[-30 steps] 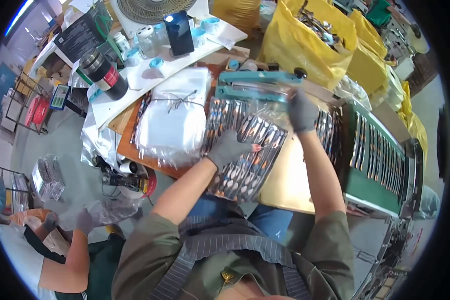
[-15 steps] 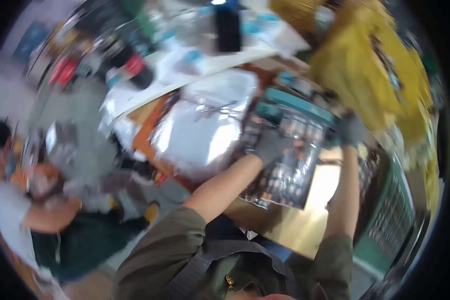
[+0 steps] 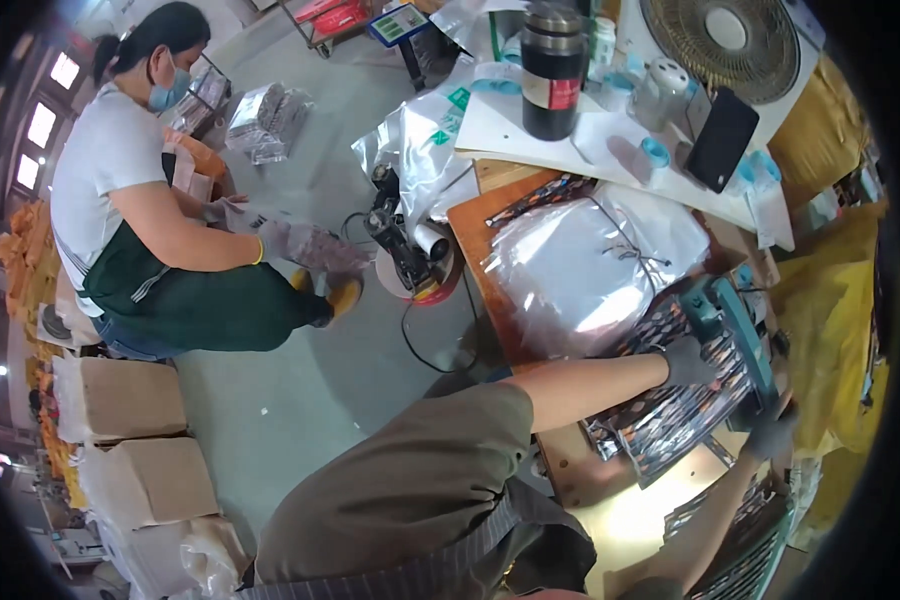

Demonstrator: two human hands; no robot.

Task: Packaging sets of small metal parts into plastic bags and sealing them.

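Observation:
My left hand point(image 3: 688, 362), in a grey glove with bare fingertips, lies with its fingers stretched out on a shiny patterned plastic packet point(image 3: 670, 430). The packet rests on the worktable beside a teal bar-shaped machine point(image 3: 745, 335), which looks like a bag sealer. My right hand point(image 3: 770, 436), also gloved in grey, is at the near end of the teal bar; its fingers are partly hidden, so its grip does not show. Left of the machine lies a stack of clear plastic bags point(image 3: 580, 265) with a dark cord across it.
A white shelf board point(image 3: 530, 145) behind the bags carries a dark thermos point(image 3: 552, 70), a phone point(image 3: 722, 140) and a fan point(image 3: 725, 35). Yellow sacking point(image 3: 820, 330) hangs at right. At left, a person point(image 3: 160, 200) crouches near stacked cardboard boxes point(image 3: 130, 400).
My view has swung left, so the table and both hands appear farther right and the crouching person shows fully. My left hand still lies on the packet. The earlier picture is blurred.

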